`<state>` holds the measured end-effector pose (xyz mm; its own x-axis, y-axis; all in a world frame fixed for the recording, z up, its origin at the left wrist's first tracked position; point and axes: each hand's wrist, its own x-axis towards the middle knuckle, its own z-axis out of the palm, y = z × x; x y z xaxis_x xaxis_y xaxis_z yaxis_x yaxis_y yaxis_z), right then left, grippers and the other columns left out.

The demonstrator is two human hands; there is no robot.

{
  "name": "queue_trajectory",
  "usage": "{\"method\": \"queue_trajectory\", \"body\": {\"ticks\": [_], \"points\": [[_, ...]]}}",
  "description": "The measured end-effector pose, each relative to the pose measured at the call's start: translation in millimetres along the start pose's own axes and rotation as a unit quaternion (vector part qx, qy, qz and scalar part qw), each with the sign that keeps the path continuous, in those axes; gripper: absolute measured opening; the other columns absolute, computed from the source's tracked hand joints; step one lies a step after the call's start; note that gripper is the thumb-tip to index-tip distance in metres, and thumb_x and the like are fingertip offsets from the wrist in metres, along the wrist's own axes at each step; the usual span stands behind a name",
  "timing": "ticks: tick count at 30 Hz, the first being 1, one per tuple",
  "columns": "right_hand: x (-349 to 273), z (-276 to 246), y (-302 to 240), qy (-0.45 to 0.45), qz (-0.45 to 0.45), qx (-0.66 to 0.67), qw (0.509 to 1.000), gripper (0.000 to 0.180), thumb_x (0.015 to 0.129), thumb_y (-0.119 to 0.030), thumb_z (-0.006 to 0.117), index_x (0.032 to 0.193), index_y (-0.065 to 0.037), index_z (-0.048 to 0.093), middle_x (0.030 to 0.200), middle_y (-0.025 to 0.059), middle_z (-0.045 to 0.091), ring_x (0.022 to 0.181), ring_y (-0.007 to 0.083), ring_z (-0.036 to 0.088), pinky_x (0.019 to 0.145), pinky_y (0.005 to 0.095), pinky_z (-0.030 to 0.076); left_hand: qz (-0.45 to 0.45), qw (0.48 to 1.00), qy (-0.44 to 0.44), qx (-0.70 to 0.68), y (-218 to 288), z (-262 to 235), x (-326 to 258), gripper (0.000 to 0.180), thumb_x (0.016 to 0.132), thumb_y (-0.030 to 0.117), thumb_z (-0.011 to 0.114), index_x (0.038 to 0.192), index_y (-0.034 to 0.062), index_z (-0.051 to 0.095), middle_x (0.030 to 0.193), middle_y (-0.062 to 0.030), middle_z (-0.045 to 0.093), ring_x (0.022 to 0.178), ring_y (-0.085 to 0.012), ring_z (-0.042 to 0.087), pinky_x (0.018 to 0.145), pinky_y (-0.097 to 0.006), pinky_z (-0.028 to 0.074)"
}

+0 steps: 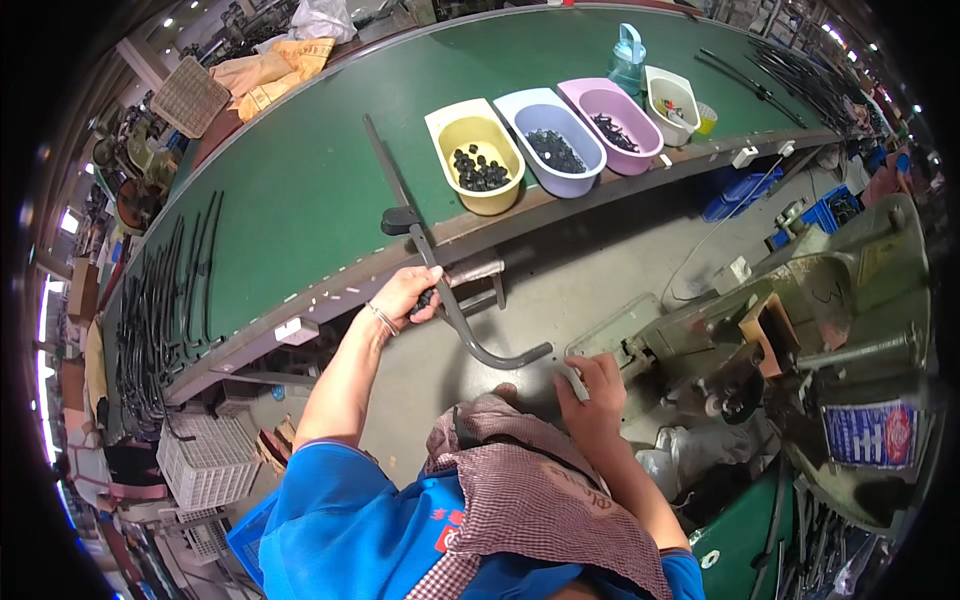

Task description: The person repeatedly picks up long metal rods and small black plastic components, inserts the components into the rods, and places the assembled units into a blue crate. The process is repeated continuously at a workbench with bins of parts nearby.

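My left hand (405,297) is closed around a long dark tube (398,180) with a curved lower end. A black rounded fitting (400,220) sits on the tube above my grip. Small dark pieces also show by my left fingers; their kind is unclear. The tube's straight upper part reaches over the green table (290,200). Just beyond its bent end, my right hand (597,402) pinches a small pale grey piece (574,382), whose kind I cannot make out; it is apart from the tube.
Yellow (491,201), blue (566,183) and pink (640,160) bins with small black parts line the table edge. Beside them stand a white bin (668,132) and a teal jug (627,62). Bent tubes (150,330) lie left; a green machine (860,290) stands right.
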<state>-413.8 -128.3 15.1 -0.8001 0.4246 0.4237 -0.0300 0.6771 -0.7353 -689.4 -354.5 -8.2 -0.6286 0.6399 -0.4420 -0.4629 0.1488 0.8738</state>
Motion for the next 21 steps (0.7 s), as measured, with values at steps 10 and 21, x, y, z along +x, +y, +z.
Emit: {"method": "queue_trajectory", "body": {"ticks": [10,21], "points": [[-48.3,32.1,28.0,0.013,0.238,-0.015,0.971,0.017,0.079,-0.009,0.075,0.095,-0.007,0.070,0.082,0.0117,0.058,0.074,0.0296,0.060,0.063,0.0399,0.048,-0.036,0.991,-0.024,0.127,97.2,-96.1,129.6,0.041,0.101,0.041,0.059,0.105,0.0017,0.067,0.059,0.0002,0.051,0.039,-0.0092,0.036,0.038,-0.027,0.025],[-74.9,-27.9,13.4,0.034,0.322,-0.013,0.946,0.028,0.098,-0.024,0.060,0.120,-0.009,0.068,0.107,0.0148,0.070,0.096,0.0345,0.068,0.080,0.0460,0.053,0.051,0.955,0.259,0.137,88.7,-158.6,222.2,0.041,0.100,0.049,0.057,0.110,0.0094,0.063,0.063,0.0038,0.043,0.043,-0.0068,0.037,0.035,-0.023,0.027]]}}
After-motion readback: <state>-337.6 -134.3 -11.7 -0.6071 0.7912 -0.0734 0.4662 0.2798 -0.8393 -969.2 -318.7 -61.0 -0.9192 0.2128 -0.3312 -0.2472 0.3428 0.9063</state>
